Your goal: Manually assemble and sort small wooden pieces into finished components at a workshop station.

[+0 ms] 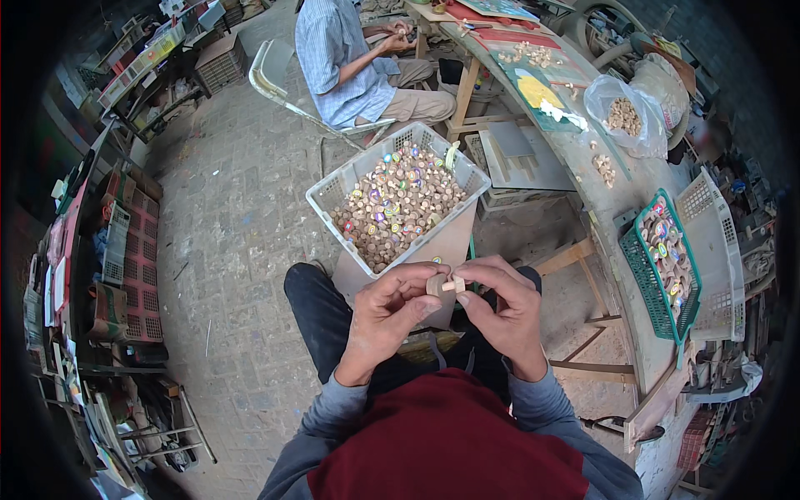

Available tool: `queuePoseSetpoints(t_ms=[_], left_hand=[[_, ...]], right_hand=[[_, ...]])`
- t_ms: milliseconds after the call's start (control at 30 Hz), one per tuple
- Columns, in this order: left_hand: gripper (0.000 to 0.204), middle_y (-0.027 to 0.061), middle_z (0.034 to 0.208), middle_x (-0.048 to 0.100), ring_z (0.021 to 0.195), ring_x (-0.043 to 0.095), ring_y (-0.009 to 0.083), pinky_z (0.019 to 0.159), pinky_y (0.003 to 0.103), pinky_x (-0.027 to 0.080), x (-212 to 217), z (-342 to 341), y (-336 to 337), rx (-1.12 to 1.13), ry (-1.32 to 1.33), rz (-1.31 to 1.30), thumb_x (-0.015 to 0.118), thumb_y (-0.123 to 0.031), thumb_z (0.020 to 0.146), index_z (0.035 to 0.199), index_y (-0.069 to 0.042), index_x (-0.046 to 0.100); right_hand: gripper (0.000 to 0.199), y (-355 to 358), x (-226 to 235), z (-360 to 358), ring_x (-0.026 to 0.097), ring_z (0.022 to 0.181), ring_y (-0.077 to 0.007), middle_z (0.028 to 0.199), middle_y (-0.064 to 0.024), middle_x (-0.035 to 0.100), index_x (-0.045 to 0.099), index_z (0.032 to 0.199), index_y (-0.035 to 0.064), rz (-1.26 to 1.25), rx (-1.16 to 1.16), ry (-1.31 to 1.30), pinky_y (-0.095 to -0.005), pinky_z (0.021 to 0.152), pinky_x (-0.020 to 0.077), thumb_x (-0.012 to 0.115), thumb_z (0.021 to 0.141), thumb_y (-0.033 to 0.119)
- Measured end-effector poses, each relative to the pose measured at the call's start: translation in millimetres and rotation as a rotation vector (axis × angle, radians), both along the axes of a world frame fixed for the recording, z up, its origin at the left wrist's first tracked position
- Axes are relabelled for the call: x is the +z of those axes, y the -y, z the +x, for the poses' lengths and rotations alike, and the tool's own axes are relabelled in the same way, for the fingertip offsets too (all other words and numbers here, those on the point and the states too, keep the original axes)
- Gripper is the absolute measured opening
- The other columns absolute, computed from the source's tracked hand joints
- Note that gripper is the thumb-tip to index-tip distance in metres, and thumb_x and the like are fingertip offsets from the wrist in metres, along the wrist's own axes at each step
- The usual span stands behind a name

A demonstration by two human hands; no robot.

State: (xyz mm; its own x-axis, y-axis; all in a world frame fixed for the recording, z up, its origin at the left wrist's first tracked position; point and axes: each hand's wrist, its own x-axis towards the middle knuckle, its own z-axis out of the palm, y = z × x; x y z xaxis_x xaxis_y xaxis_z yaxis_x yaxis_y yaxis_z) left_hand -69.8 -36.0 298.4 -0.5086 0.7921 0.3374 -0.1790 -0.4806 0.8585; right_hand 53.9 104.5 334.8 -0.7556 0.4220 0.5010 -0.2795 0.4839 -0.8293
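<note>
I am seeing pale tan wood on the small wooden piece (439, 285) between my hands. The crate (333, 190) in front is showing off-white, and the wooden discs (398, 208) in it are tan with dots of purple, green, yellow and red. The basket (648, 287) on the right is showing green. My sleeves (333, 408) are looking grey, the vest (446, 442) dark red. The other person's shirt (333, 50) is showing fine blue-and-white stripes.
</note>
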Motion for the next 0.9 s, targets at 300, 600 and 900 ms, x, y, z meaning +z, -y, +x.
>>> queuePoseSetpoints(t_ms=[300, 600, 900], left_hand=[[0.029, 0.0145, 0.114, 0.069, 0.093, 0.068, 0.0171, 0.083, 0.030, 0.055, 10, -4, 4, 0.237, -0.363, -0.148, 0.072, -0.001, 0.083, 0.111, 0.000, 0.068], [0.033, 0.0195, 0.115, 0.067, 0.104, 0.066, 0.0233, 0.088, 0.033, 0.055, 11, -2, 9, 0.242, -0.391, -0.168, 0.071, 0.002, 0.083, 0.115, 0.005, 0.065], [0.020, 0.0153, 0.103, 0.068, 0.093, 0.069, 0.0199, 0.079, 0.030, 0.057, -12, 8, 2, 0.059, 0.432, -0.177, 0.055, -0.006, 0.098, 0.114, 0.006, 0.057]], right_hand=[[0.030, 3, 5, -1, 0.066, 0.083, -0.0241, 0.096, -0.0131, 0.066, 0.065, 0.106, -0.0013, 0.186, -0.052, 0.014, -0.0319, 0.072, 0.0526, 0.069, 0.076, -0.005], [0.031, 5, 4, -3, 0.066, 0.082, -0.0245, 0.096, -0.0137, 0.066, 0.064, 0.109, -0.0020, 0.152, -0.002, 0.028, -0.0318, 0.072, 0.0529, 0.069, 0.078, -0.004], [0.061, -6, -6, -16, 0.059, 0.097, -0.0255, 0.106, -0.0135, 0.062, 0.057, 0.123, 0.0009, 0.185, -0.012, 0.144, -0.0357, 0.086, 0.0460, 0.078, 0.067, 0.012]])
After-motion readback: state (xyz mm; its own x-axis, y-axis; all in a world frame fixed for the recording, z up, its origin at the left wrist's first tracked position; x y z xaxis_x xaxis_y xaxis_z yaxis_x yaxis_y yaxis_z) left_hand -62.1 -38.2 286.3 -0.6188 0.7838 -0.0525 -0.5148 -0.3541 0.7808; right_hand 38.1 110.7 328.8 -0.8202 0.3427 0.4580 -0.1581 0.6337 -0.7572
